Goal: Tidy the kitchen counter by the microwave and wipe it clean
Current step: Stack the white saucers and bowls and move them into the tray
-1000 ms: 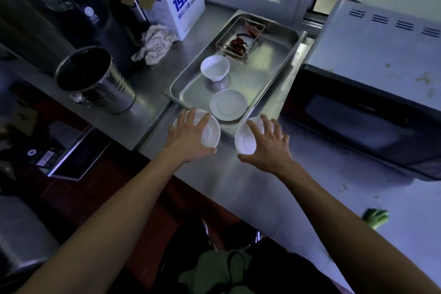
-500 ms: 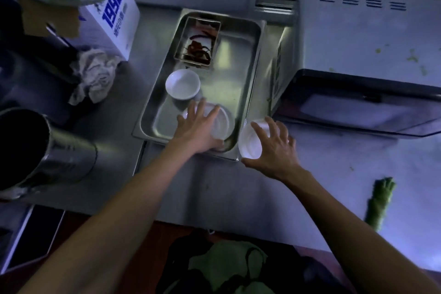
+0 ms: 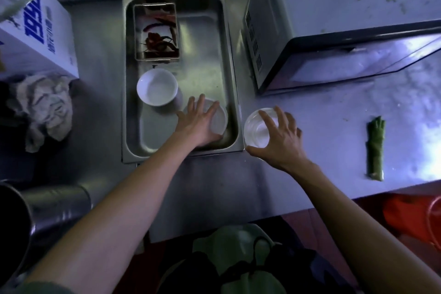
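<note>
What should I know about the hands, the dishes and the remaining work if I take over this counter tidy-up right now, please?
Left hand: fingers spread over a white dish at the near right end of the steel tray.
Right hand: grip curled round a small white bowl on the counter, just right of the tray.
In the tray: another white bowl and a small tin of red scraps.
Done: most of the white dishes are gathered in the tray.
Left: the right-hand bowl, the green vegetable piece in front of the microwave, then wiping; a crumpled rag lies left of the tray.
</note>
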`<state>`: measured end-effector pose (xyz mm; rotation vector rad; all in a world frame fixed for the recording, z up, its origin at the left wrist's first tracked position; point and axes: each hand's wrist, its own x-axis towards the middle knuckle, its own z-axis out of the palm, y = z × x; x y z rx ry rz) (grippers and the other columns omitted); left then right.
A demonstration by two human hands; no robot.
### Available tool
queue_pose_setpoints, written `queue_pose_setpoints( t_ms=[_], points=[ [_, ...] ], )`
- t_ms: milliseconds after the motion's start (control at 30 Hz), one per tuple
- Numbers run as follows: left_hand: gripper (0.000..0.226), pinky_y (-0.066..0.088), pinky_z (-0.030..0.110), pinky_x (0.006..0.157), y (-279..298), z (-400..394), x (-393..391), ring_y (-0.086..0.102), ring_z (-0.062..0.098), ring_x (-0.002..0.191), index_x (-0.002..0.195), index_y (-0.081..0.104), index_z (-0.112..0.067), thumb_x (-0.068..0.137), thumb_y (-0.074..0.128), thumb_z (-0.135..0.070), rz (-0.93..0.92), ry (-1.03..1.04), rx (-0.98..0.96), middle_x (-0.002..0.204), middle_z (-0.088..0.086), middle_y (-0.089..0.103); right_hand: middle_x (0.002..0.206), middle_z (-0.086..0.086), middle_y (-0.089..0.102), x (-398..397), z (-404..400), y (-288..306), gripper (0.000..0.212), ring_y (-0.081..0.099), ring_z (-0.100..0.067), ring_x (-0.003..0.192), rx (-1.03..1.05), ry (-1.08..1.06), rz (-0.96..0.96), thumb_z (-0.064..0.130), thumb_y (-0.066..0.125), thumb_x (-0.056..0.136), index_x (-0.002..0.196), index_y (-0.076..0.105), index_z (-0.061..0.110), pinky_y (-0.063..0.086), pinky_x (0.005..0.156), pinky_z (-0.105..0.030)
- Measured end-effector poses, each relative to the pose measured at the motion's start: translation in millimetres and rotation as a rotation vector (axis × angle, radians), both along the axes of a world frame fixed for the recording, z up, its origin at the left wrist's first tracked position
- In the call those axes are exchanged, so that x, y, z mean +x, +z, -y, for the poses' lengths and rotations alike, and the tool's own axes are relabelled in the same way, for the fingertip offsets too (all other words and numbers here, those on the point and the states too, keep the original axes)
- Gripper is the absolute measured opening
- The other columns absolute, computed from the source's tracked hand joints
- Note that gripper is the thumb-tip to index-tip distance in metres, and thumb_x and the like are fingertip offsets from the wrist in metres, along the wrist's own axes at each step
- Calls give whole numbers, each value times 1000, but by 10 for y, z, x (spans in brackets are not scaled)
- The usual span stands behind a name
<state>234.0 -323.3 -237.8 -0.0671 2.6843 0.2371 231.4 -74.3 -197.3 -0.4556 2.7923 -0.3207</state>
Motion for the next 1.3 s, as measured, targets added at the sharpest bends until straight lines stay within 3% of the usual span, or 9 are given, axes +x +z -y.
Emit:
queue_pose_setpoints(
  t_ms=[367, 533, 733, 900, 1067, 1300],
  points=[
    [100, 27, 67, 108, -285, 18, -91, 3, 36, 151, 149, 14, -42, 65, 55, -77, -18, 2, -17, 164, 4, 2, 160, -7, 13, -10, 35, -8, 105, 14, -36, 143, -32, -4, 18, 73, 70, 63, 149, 23, 36, 31, 106, -60],
    [99, 22, 69, 110, -324, -32, -120, -3, 36, 151, 151, 11, -41, 71, 60, -73, 18, 9, 0, 165, 3, -4, 161, -6, 11, -96, 51, 16, 106, 14, -36, 144, -20, 12, 25, 75, 68, 62, 150, 21, 37, 31, 107, -60],
    [100, 21, 63, 114, -292, 82, -2, -6, 34, 152, 157, 5, -33, 78, 49, -78, 14, 3, -6, 166, 4, -8, 162, -7, 10, -189, 239, 70, 107, 14, -36, 144, -35, 56, 14, 75, 67, 62, 151, 21, 37, 31, 106, -60],
    [89, 28, 55, 114, -193, 372, 286, 13, 31, 151, 157, 12, -28, 87, 53, -64, -9, 53, 41, 166, 5, 7, 163, -6, 7, -222, 584, 52, 109, 10, -37, 146, -48, 135, 28, 75, 69, 65, 153, 18, 37, 28, 109, -62],
    [60, 44, 52, 98, -70, 645, 577, 37, 30, 137, 142, 37, -23, 90, 56, -44, -112, 132, 107, 150, 5, 40, 163, -7, 5, -323, 1090, -39, 111, 8, -39, 147, -36, 213, 3, 75, 69, 65, 153, 15, 37, 26, 110, -64],
    [62, 40, 48, 107, -124, 988, 793, 33, 24, 142, 148, 41, -21, 92, 56, -43, -88, 227, 108, 154, 2, 41, 164, -6, -1, -319, 1604, -353, 110, 2, -39, 148, 38, 267, 43, 73, 68, 67, 154, 12, 36, 21, 114, -61]
  ],
)
